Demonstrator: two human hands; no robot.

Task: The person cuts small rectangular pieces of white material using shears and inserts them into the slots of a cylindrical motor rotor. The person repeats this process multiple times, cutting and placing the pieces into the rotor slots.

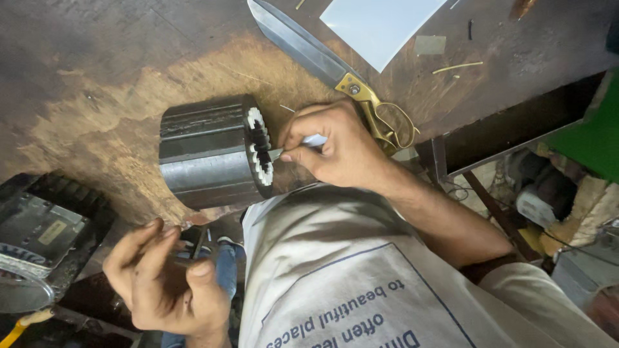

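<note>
A dark metal motor stator (206, 151) lies on its side on the worn wooden bench (97, 96), its open end with white slot liners (258, 151) facing right. My right hand (335, 148) is at that end and pinches a narrow white paper strip (314, 140), whose tip touches the slots. My left hand (164, 277) hovers below the bench edge, fingers curled, and pinches a small dark piece (187, 261) between thumb and fingers.
Large scissors (322, 61) with brass handles lie behind my right hand. A white sheet (380, 22) rests at the back. A second dark motor housing (45, 235) sits at the left edge. Clutter and a green surface (590, 135) show below on the right.
</note>
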